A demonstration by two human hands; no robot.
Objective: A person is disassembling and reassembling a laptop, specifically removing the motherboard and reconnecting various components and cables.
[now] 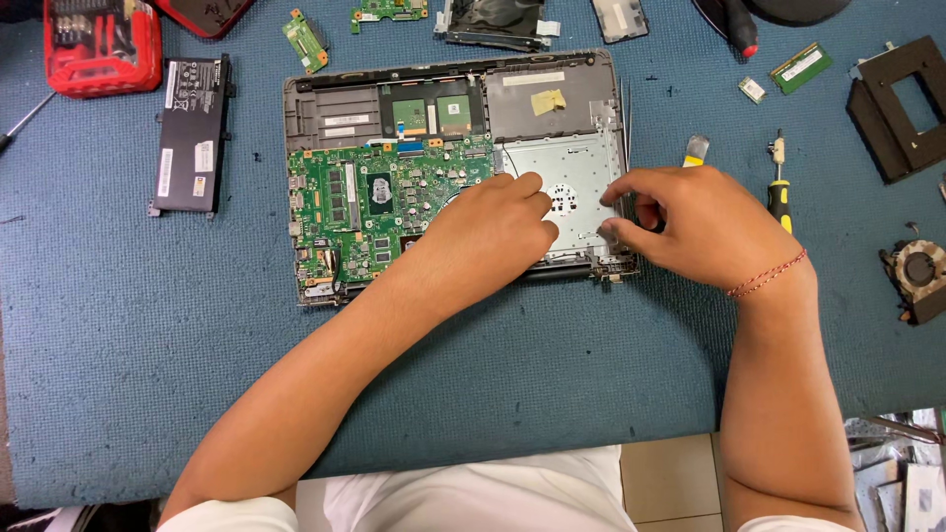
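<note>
An opened laptop base (325, 103) lies on the blue mat with its green motherboard (379, 202) exposed on the left and a silver drive tray (572, 172) on the right. My left hand (488, 232) rests on the tray's left part, fingers curled and fingertips pressing on the metal. My right hand (690, 222) grips the tray's right edge at the side of the laptop base, thumb and fingers pinching the metal rim. A red thread bracelet is around my right wrist.
A black battery (192, 133) lies left of the laptop, a red tool case (99, 44) at top left. A yellow-handled screwdriver (778, 187), memory sticks (800, 67), a black bracket (902, 108) and a cooling fan (916, 276) sit to the right. Small boards and a drive lie above.
</note>
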